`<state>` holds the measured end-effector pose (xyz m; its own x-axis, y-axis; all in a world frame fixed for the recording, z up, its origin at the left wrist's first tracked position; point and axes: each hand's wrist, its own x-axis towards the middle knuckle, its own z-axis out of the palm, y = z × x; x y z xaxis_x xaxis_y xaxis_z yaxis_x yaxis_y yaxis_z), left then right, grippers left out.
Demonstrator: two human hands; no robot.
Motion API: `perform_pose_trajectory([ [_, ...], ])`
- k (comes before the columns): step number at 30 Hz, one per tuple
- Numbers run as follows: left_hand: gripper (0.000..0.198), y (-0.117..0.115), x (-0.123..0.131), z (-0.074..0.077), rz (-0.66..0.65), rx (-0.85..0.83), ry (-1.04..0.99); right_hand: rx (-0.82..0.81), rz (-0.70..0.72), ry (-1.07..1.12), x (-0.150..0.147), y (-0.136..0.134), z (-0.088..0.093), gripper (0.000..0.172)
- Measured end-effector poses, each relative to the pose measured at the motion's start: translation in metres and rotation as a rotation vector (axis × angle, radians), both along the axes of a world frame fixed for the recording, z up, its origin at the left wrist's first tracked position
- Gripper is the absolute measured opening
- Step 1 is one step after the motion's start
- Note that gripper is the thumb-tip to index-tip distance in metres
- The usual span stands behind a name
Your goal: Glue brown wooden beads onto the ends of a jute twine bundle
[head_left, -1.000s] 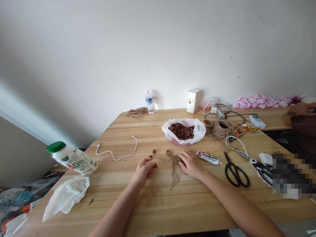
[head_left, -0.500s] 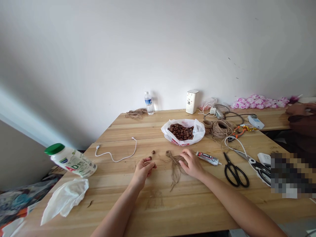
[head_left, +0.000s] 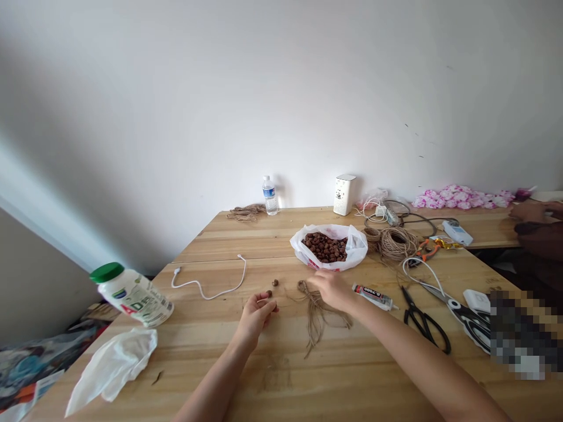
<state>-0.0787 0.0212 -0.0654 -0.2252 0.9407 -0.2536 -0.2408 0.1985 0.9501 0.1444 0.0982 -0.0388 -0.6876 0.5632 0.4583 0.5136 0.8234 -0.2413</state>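
My left hand [head_left: 258, 316] rests low over the table, its fingers curled against the thumb; what they hold, if anything, is hidden. Just beyond its fingertips lies a brown nut-like bead [head_left: 269, 293], and a second round brown bead [head_left: 275, 283] sits slightly farther back. My right hand [head_left: 332, 287] is held above a knotted bundle of jute twine [head_left: 314, 319], fingers stretched leftward near its looped top, with nothing seen in them. Behind that hand stands a white plastic bag [head_left: 301, 252] full of brown beads [head_left: 325, 247]. A glue tube [head_left: 373, 296] lies beside my right wrist.
To the right are black scissors [head_left: 424, 322], more scissors [head_left: 457, 308], twine rolls [head_left: 398, 243] and pliers [head_left: 424, 252]. A white cable [head_left: 206, 293], a tilted white bottle [head_left: 134, 296] and a crumpled white sheet [head_left: 116, 363] lie left. Another person's hand [head_left: 534, 211] shows far right.
My right hand has moved left and forward off the twine's strands, towards its loop and the bag. My left hand has barely moved. The whole view has shifted slightly.
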Motion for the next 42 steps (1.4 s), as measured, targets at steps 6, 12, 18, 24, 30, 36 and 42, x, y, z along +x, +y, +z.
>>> perform_pose_trajectory([
  [6,0.054,0.000,0.000,-0.001,-0.004,-0.006,0.012,-0.039,0.011,-0.358,-0.038,0.021,-0.008,0.020],
  [12,0.056,0.001,0.000,-0.005,-0.023,-0.029,0.057,-0.044,-0.148,-0.354,-0.033,0.025,-0.015,0.016],
  [18,0.057,0.002,-0.001,-0.007,0.002,-0.029,0.026,-0.065,-0.197,-0.353,-0.029,0.024,-0.016,0.016],
  [24,0.056,0.002,0.000,-0.004,0.000,-0.042,0.022,-0.084,-0.192,-0.313,-0.023,0.024,-0.016,0.009],
  [30,0.054,0.000,0.002,0.000,-0.003,-0.036,0.024,-0.076,-0.214,-0.257,-0.018,0.020,-0.017,0.006],
  [36,0.054,0.002,0.000,-0.004,-0.005,-0.022,0.020,0.029,-0.150,-0.134,-0.018,-0.007,-0.006,0.013],
  [42,0.051,0.000,-0.001,-0.006,-0.007,-0.004,0.014,0.003,0.249,-0.172,-0.020,-0.051,-0.004,0.024],
])
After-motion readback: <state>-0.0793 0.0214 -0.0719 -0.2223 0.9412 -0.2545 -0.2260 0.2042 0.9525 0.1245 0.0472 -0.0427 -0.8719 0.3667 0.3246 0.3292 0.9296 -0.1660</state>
